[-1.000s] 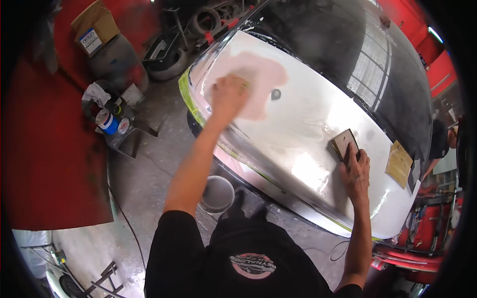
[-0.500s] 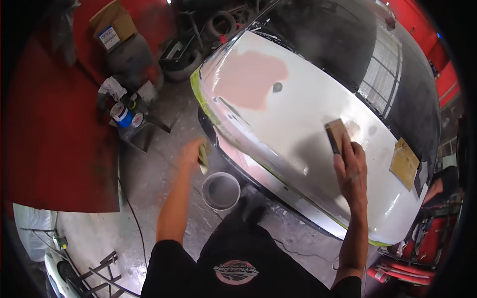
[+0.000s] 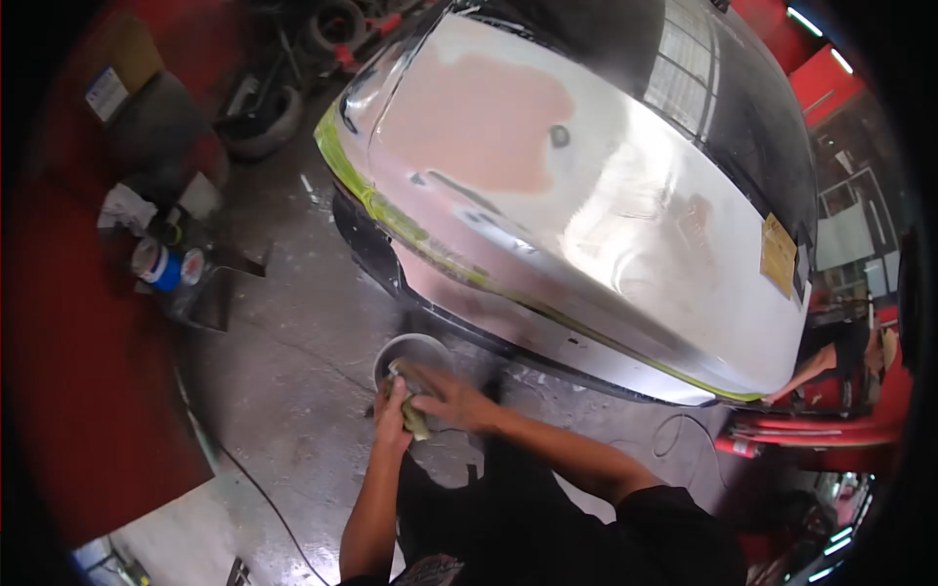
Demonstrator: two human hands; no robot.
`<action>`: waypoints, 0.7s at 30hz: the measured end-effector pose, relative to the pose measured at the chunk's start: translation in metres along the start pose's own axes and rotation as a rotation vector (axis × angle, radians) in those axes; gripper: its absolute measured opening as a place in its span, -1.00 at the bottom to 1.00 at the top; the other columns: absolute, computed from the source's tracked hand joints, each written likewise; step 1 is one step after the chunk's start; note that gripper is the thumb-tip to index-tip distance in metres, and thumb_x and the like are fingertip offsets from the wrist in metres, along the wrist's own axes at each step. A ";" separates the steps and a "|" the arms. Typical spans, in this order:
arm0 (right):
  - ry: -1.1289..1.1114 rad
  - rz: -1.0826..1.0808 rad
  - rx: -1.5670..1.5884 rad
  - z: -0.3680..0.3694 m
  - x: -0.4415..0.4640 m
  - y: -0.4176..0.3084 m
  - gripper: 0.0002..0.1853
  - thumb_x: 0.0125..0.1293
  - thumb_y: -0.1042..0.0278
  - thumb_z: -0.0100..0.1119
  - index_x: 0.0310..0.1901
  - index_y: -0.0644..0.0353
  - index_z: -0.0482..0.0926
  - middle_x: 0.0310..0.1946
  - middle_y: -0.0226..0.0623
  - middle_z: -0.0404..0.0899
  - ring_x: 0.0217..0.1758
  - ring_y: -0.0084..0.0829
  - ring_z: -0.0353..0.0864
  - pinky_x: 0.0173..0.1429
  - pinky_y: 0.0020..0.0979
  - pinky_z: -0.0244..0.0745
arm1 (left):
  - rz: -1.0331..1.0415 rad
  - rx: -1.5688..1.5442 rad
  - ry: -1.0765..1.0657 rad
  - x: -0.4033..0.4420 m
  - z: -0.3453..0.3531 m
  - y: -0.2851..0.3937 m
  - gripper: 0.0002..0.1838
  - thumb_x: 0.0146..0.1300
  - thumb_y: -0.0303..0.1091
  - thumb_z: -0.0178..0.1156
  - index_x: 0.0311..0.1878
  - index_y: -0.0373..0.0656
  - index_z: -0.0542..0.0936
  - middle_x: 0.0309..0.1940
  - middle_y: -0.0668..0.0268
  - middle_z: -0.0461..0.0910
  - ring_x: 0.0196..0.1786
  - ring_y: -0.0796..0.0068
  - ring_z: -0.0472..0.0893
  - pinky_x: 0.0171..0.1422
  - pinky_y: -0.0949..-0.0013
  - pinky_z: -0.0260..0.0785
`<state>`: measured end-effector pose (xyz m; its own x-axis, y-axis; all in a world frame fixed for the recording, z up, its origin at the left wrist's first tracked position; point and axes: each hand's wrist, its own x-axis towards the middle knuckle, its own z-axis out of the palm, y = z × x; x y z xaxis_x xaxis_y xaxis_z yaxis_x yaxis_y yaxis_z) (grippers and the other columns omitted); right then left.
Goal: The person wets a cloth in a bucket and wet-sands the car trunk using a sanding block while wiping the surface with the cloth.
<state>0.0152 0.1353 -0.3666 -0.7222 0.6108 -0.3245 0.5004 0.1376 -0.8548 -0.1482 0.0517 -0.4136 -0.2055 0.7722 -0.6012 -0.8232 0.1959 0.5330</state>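
My left hand (image 3: 391, 418) is closed around a yellow-green cloth or sponge (image 3: 415, 420), low in front of my body. Close beside it, my right hand (image 3: 454, 398) reaches in from the right; its fingers are smeared by motion, and whether they hold the sanding block is unclear. Both hands are at the near side of a round grey bucket (image 3: 410, 342) on the floor, hiding part of it. Beyond stands a car with a white bonnet (image 3: 635, 215), bearing a pink filler patch (image 3: 479, 127) and smeary wet-looking marks. Yellow-green masking tape (image 3: 391, 217) runs along its front edge.
A tan sheet, like sandpaper (image 3: 779, 256), lies on the bonnet's right side. At far right shows another person's arm (image 3: 813, 373). A small stand with a blue-banded can (image 3: 161, 269) is on the left. A cable (image 3: 256, 488) crosses the floor; tyres (image 3: 337, 24) lie behind.
My right hand has left the bonnet, where it held a sanding block, and come down beside my left hand. My left hand has moved lower with the yellow-green piece. The view has shifted.
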 end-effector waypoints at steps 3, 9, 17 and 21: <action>-0.013 0.104 0.115 0.051 0.037 0.038 -0.03 0.64 -0.39 0.06 0.69 0.36 0.24 0.37 0.23 0.58 0.51 0.08 0.55 0.59 0.01 0.39 | -0.033 -0.031 0.135 0.023 -0.066 -0.015 -0.47 0.60 -0.12 0.40 0.48 -0.13 0.56 0.14 0.31 0.69 0.15 0.40 0.70 0.22 0.25 0.63; -0.122 0.617 0.440 0.131 0.095 0.158 -0.30 0.66 -0.08 0.19 0.54 0.34 0.44 0.20 -0.17 0.74 0.31 -0.31 0.67 0.39 -0.26 0.51 | -0.284 0.028 0.317 0.084 -0.215 -0.110 -0.53 0.47 -0.20 0.49 0.30 -0.21 0.62 -0.02 0.31 0.70 -0.04 0.47 0.72 0.05 0.30 0.63; 0.072 1.128 0.563 0.225 0.212 0.440 -0.42 0.65 -0.12 0.18 0.43 0.17 0.54 0.33 -0.19 0.64 0.33 -0.25 0.66 0.31 -0.14 0.62 | -0.092 0.460 0.436 0.279 -0.320 -0.277 -0.56 0.46 -0.26 0.40 0.29 -0.23 0.57 -0.12 0.21 0.70 -0.10 0.43 0.76 -0.08 0.28 0.66; 0.149 0.671 -0.147 0.275 0.257 0.578 -0.22 0.67 -0.14 0.10 0.68 0.25 0.28 0.72 0.01 0.24 0.70 0.00 0.31 0.63 -0.03 0.33 | -0.242 1.366 0.121 0.383 -0.351 -0.316 -0.59 0.54 -0.23 0.36 0.30 -0.29 0.67 -0.06 0.04 0.75 0.00 0.28 0.74 0.04 0.20 0.63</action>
<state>-0.0119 0.1576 -1.0553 -0.1671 0.6998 -0.6945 0.8817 -0.2091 -0.4229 -0.1532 0.0735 -1.0215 -0.2359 0.5921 -0.7706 0.3037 0.7982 0.5203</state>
